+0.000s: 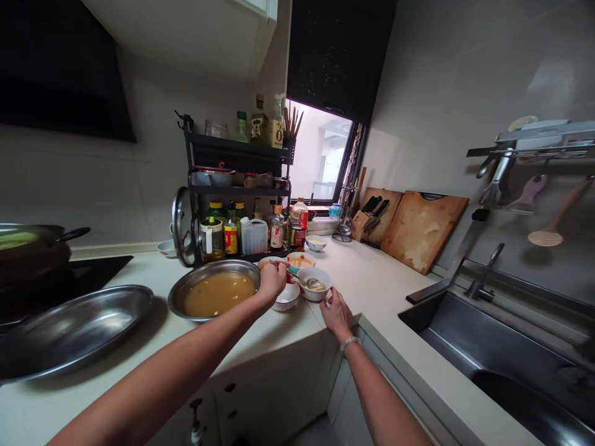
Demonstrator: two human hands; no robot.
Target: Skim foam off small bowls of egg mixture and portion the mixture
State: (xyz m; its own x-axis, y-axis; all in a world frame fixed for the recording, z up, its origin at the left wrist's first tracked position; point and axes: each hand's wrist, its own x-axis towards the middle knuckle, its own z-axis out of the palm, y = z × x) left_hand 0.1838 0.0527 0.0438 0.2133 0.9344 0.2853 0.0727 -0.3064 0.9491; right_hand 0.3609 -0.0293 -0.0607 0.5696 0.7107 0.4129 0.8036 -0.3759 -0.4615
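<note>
My left hand (274, 280) is closed around the handle of a spoon (297, 272), part of which looks green. The spoon's head dips into a white bowl (321, 293) that holds a pale, yellowish food. At the near right side of this bowl, the fingers of my right hand (338, 313) are curled against its wall. Just left of it stands a second white bowl (286, 301) with a dark rim, partly hidden by my left hand. A steel basin (174, 300) of cloudy brown liquid with small pale bits lies left of my left hand.
An oval steel tray (79, 328) lies at the left, near a pan (32, 248) on the stove. Behind the bowls is a black rack (237, 145) with bottles and jars. Cutting boards (425, 229) lean on the wall; the sink (469, 328) is at the right.
</note>
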